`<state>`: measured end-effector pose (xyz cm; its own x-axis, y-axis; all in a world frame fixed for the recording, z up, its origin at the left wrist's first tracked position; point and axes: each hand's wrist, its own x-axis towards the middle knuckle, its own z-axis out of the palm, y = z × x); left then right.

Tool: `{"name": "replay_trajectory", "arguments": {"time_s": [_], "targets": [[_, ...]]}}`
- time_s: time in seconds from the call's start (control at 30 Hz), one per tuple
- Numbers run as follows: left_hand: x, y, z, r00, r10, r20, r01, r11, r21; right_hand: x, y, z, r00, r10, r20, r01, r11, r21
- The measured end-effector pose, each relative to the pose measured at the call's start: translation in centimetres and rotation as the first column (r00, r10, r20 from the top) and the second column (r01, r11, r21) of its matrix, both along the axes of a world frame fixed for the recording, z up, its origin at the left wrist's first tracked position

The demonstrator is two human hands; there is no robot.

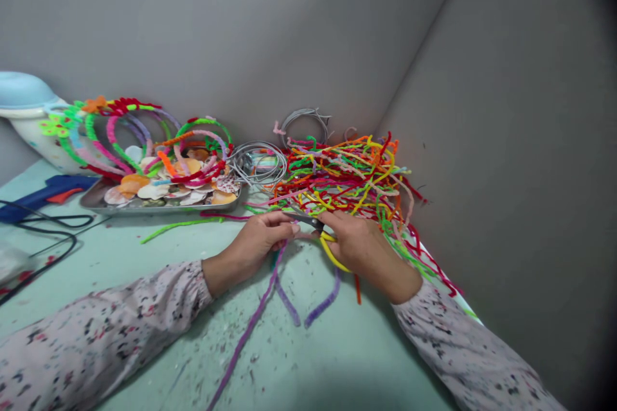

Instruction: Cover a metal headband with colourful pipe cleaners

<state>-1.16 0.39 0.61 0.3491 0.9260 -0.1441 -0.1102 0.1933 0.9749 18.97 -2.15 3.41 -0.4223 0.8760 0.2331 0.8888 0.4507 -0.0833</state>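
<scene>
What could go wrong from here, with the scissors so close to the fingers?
The scissors in the right hand are very near the left hand holding the purple stem, so a slip might nick that hand. The pile of fuzzy stems lies just beyond, so a stray one could get caught.

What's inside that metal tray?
Orange, white and speckled seashells fill the tray, with some colourful fuzzy hoops resting on top. The shells cover the bottom, so I can't see what's underneath.
</scene>
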Motion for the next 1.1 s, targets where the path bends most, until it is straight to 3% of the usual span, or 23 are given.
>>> {"name": "replay_trajectory", "arguments": {"time_s": [0.3, 0.63, 0.8, 0.97, 1.1], "targets": [[0.0, 0.0, 0.1, 0.999, 0.003, 0.032, -0.003, 1.000, -0.011, 0.3, 0.5, -0.8, 0.977, 0.096, -0.189, -0.106, 0.993, -0.043], [0.0, -0.1, -0.1, 1.000, -0.003, -0.003, 0.003, 1.000, -0.003, -0.1, 0.0, -0.2, 0.999, 0.025, -0.025, -0.024, 0.999, 0.040], [0.0, -0.1, -0.3, 1.000, -0.008, -0.029, 0.009, 1.000, 0.014, -0.1, 0.0, -0.2, 1.000, 0.018, -0.024, -0.017, 0.999, 0.037], [-0.1, -0.1, -0.1, 1.000, 0.001, -0.005, -0.001, 1.000, -0.004, 0.3, 0.8, -0.9, 0.976, -0.072, -0.207, 0.067, 0.997, -0.033], [-0.1, -0.2, 0.0, 1.000, -0.026, 0.001, 0.026, 0.999, -0.024, 0.5, 1.7, -1.4, 0.826, -0.169, -0.537, 0.119, 0.985, -0.127]]}}
